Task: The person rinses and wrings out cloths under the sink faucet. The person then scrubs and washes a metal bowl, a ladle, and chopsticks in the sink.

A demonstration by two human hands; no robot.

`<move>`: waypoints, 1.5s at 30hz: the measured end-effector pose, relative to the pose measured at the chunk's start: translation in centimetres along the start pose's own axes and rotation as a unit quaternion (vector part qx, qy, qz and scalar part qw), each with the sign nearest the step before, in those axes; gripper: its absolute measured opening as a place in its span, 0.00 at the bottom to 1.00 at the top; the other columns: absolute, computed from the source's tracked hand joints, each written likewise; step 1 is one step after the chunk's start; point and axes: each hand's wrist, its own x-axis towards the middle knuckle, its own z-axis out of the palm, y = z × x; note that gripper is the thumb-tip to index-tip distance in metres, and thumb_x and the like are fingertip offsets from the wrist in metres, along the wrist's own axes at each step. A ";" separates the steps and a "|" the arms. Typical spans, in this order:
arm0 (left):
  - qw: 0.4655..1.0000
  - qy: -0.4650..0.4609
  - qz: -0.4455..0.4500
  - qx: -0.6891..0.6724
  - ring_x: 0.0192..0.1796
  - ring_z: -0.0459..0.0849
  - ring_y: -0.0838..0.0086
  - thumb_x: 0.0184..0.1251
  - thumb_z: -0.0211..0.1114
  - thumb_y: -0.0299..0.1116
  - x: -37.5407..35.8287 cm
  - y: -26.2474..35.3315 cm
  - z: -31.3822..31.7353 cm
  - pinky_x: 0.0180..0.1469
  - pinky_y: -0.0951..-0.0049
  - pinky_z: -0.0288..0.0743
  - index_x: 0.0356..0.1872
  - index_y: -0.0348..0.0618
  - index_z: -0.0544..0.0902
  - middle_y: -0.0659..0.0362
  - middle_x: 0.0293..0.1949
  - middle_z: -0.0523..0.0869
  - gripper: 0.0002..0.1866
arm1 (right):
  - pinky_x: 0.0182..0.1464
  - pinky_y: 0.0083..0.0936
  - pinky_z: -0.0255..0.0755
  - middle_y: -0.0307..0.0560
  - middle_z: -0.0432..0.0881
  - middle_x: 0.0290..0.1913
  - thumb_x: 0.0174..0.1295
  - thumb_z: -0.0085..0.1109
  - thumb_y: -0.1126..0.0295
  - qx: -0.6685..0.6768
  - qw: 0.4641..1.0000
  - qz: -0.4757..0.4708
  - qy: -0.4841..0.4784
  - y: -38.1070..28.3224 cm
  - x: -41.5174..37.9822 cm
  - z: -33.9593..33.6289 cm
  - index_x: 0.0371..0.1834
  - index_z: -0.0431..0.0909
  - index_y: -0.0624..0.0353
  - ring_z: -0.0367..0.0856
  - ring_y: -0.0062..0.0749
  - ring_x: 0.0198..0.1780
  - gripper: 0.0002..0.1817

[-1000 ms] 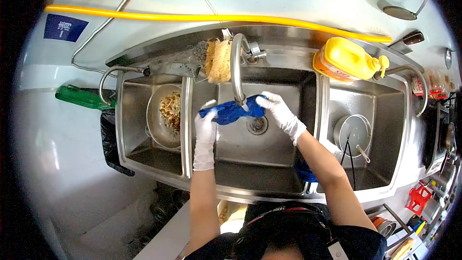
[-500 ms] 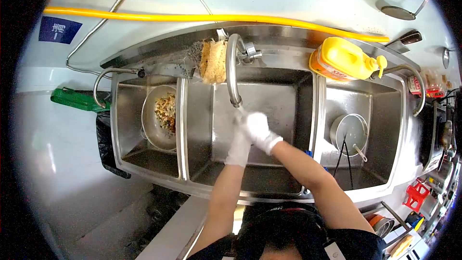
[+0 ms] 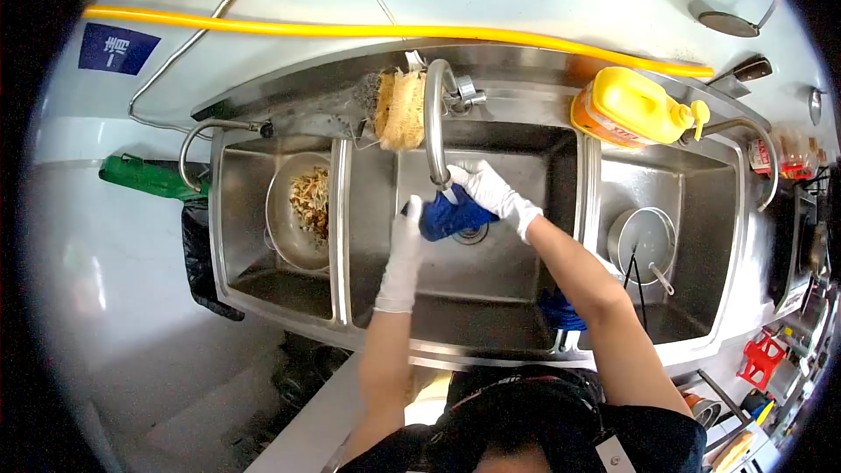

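Observation:
A blue cloth (image 3: 455,215) is stretched between my two white-gloved hands under the running middle faucet (image 3: 435,123), over the middle sink basin (image 3: 473,285). My left hand (image 3: 406,245) grips the cloth's left edge. At the cloth's upper right, my right hand (image 3: 492,191) holds its other side, close to the faucet's mouth. The drain shows just below the cloth.
The left basin holds a bowl (image 3: 279,219) of food scraps; the right one holds a pot (image 3: 644,241). A yellow jug (image 3: 631,105) and a loofah (image 3: 400,109) sit along the back ledge. Another blue cloth (image 3: 561,311) lies over the right divider.
My hands were together under the faucet; they have moved apart, and the blue cloth now shows between them. The view has shifted slightly.

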 end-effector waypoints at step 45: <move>0.906 -0.018 -0.167 -0.389 0.51 0.75 0.64 0.69 0.46 0.49 -0.4 -4.2 6.7 0.57 0.58 0.69 0.53 0.38 0.71 0.53 0.49 0.77 0.24 | 0.39 0.42 0.74 0.63 0.80 0.31 0.59 0.46 0.42 -0.394 0.918 0.027 0.035 1.4 -2.1 2.1 0.38 0.79 0.60 0.80 0.53 0.35 0.29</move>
